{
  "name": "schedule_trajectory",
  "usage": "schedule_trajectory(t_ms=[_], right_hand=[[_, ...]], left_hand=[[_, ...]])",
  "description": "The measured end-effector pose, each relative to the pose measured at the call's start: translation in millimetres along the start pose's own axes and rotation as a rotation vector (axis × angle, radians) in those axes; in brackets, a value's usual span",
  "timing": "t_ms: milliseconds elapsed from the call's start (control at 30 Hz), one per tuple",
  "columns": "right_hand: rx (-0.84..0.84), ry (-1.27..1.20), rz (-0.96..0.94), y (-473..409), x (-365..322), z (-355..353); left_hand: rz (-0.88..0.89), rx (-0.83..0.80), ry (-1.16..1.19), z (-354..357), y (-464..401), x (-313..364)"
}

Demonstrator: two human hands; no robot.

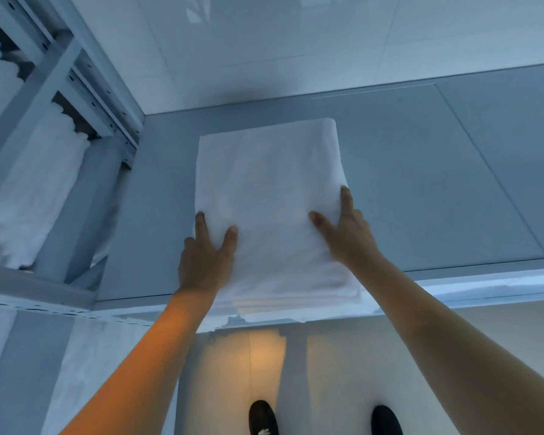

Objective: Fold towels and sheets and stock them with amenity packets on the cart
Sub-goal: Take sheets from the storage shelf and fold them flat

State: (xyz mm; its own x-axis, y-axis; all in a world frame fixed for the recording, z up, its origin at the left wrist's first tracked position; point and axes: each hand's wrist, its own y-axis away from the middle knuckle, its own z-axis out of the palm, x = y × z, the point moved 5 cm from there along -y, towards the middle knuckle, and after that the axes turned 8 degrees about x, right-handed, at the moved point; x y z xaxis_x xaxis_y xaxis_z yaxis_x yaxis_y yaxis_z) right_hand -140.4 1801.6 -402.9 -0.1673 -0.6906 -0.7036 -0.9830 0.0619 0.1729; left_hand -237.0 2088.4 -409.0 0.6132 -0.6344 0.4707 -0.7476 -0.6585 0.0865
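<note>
Both hands are on the folded white linen: the left hand (206, 262) clasps its near-left corner, thumb on top and a finger up the left edge, with the other fingers seemingly tucked beneath, while the right hand (346, 237) clasps the near-right corner the same way, thumb lying inward on the cloth and a finger along the right edge. Gripping the two near corners like this keeps the layers squared, so the stack should slide or settle without fanning open. The folded linen (270, 196) lies on a flat grey shelf (437, 189), its long side running away from the person; its near end overhangs the pale front lip a little and shows several stacked layers, so I judge it is being set in or nudged farther back rather than lifted off, though one moment cannot settle that. Whether it is a towel or a sheet I cannot tell. To the left, a metal rack (60, 76) with bolted uprights holds more white linen (29, 196) stuffed into its bays, less tidily than this piece. Beyond the shelf a glossy pale wall (296, 42) rises. Below the shelf's lip, near the person, a warm-lit floor (258, 362) and two dark shoes (263, 417) show.
</note>
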Motion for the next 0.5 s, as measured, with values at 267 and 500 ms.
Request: schedule_trajectory(t_ms=[267,500], right_hand=[[0.056,-0.047,0.081,5,100,-110],[0.05,-0.068,0.205,-11,162,-184]], left_hand=[[0.053,-0.057,0.003,59,86,100],[0.091,-0.181,0.131,93,123,174]])
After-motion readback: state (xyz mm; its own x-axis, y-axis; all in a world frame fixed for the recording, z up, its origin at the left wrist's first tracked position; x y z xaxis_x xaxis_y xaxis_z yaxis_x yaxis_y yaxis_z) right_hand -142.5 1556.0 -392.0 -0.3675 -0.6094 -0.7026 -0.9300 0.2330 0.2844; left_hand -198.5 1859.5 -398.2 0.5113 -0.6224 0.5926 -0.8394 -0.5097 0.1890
